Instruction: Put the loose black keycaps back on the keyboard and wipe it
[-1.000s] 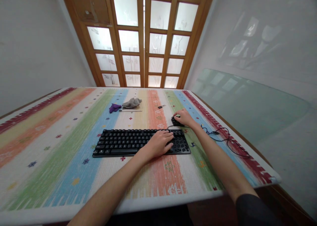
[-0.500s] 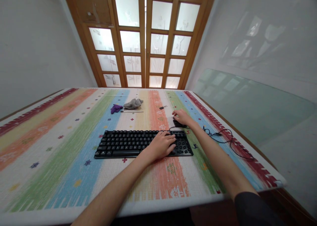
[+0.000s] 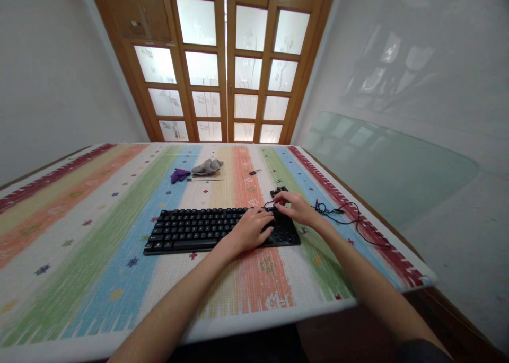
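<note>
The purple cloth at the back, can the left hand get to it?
Probably, with a stretch. The left hand rests on the keyboard, and nothing stands between it and the purple cloth beyond.

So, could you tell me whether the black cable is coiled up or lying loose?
Loose: the black cable sprawls in uneven loops over the tablecloth, right of the keyboard; no tie visible.
</note>
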Demonstrator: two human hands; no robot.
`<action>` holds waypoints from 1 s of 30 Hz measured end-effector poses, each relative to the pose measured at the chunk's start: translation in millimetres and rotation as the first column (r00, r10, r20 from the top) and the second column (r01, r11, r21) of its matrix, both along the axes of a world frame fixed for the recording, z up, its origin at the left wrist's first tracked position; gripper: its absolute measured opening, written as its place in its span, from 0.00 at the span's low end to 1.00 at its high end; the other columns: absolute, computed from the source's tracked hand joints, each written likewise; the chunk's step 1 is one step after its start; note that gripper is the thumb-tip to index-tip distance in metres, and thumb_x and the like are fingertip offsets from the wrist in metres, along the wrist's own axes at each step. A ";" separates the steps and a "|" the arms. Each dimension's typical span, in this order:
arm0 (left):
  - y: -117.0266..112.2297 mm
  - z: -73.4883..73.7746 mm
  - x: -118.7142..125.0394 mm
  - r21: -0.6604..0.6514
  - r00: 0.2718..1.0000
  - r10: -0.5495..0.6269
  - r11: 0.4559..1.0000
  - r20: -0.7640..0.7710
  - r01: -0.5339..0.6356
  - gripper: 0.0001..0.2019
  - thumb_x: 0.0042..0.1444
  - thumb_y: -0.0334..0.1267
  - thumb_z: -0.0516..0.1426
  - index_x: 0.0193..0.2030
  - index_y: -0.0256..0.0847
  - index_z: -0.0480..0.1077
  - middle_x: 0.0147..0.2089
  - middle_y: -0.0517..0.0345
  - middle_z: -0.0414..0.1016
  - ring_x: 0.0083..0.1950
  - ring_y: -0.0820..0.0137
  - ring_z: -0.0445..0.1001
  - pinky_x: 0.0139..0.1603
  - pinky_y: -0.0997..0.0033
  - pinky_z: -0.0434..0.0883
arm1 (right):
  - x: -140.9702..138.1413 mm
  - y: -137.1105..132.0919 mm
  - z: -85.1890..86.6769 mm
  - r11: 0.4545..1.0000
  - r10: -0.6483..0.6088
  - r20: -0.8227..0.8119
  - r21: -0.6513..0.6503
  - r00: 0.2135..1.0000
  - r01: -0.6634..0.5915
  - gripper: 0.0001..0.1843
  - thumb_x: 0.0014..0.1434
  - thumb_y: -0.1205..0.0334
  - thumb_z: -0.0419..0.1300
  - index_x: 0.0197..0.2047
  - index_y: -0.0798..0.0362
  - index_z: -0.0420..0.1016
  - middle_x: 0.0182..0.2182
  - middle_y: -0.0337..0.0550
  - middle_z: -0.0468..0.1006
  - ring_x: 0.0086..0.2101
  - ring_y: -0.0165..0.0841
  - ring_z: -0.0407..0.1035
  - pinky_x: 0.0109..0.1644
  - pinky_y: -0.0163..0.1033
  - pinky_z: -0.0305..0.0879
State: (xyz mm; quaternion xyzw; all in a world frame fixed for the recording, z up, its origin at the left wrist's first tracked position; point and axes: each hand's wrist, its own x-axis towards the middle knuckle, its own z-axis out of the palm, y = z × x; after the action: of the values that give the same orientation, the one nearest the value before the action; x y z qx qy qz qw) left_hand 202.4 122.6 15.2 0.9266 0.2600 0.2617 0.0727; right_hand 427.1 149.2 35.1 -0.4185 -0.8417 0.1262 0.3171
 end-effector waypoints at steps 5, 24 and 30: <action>3.6 0.2 10.0 -0.001 0.999 0.031 1.000 0.038 -0.031 0.12 0.62 0.35 0.57 0.51 0.39 0.72 0.52 0.50 0.78 0.54 0.60 0.73 0.58 0.57 0.69 | 2.3 -31.2 -4.3 1.000 0.030 -0.038 -0.007 0.999 -0.031 0.05 0.61 0.66 0.58 0.40 0.52 0.75 0.33 0.41 0.78 0.32 0.33 0.73 0.39 0.37 0.70; 13.1 -4.1 28.8 -0.052 0.996 0.077 0.996 0.052 -0.075 0.03 0.60 0.31 0.57 0.40 0.39 0.71 0.46 0.52 0.77 0.50 0.61 0.72 0.54 0.58 0.70 | 5.7 -43.4 -18.3 0.971 0.054 0.033 0.233 0.998 -0.060 0.08 0.63 0.68 0.58 0.40 0.51 0.79 0.37 0.46 0.81 0.39 0.37 0.75 0.44 0.43 0.72; 13.9 -5.1 30.3 -0.059 0.996 0.064 0.996 0.064 -0.060 0.04 0.60 0.31 0.55 0.41 0.39 0.70 0.45 0.50 0.74 0.49 0.61 0.71 0.53 0.59 0.69 | 4.7 -45.6 -17.1 0.970 0.033 0.028 0.238 0.999 -0.038 0.08 0.64 0.66 0.58 0.41 0.51 0.79 0.35 0.45 0.80 0.36 0.36 0.74 0.41 0.41 0.72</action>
State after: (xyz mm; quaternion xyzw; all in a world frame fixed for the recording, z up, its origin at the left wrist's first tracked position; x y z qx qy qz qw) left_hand 232.7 136.5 10.1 0.9065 0.2936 0.2866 0.0994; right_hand 431.8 103.5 17.9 -0.3637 -0.8619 0.0246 0.3526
